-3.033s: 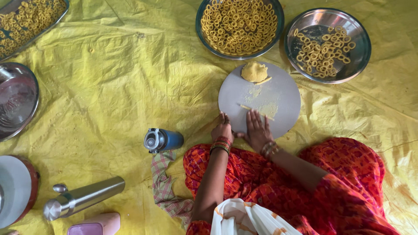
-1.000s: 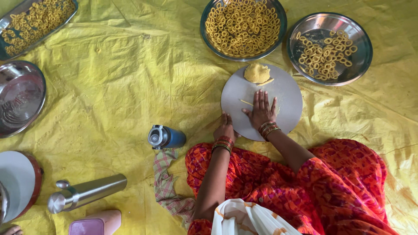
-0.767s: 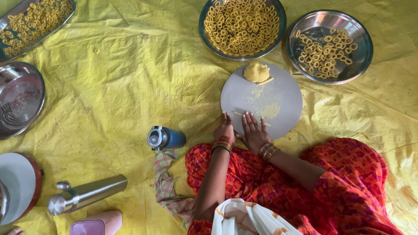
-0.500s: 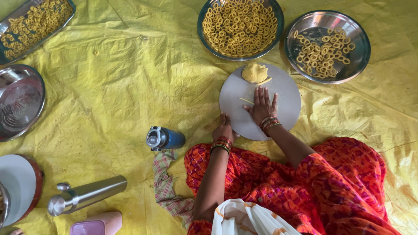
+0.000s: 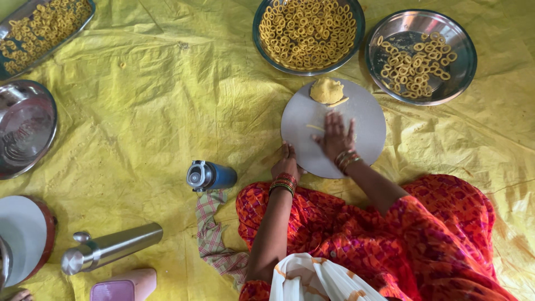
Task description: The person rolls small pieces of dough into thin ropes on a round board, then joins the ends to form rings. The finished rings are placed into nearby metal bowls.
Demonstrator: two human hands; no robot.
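A round grey board (image 5: pixel 365 108) lies on the yellow sheet in front of my knees. A lump of yellow dough (image 5: pixel 326 90) sits at its far edge. My right hand (image 5: pixel 335 135) lies flat on the board with fingers spread, pressing a thin strip of dough (image 5: pixel 315 127) that pokes out at its left. My left hand (image 5: pixel 286 161) rests on the near left rim of the board, fingers curled down. Both wrists carry bangles.
Two steel plates of yellow dough rings stand beyond the board, one full (image 5: pixel 307 32), one partly filled (image 5: pixel 421 56). A tray of rings (image 5: pixel 42 28) and an empty steel plate (image 5: pixel 23 128) lie left. A blue bottle (image 5: pixel 210 175), a checked cloth (image 5: pixel 214 239) and a steel flask (image 5: pixel 108 249) lie near my left knee.
My right hand has been sliding back and forth across the board over the dough strip; it now sits forward near the middle. My left hand has stayed on the rim.
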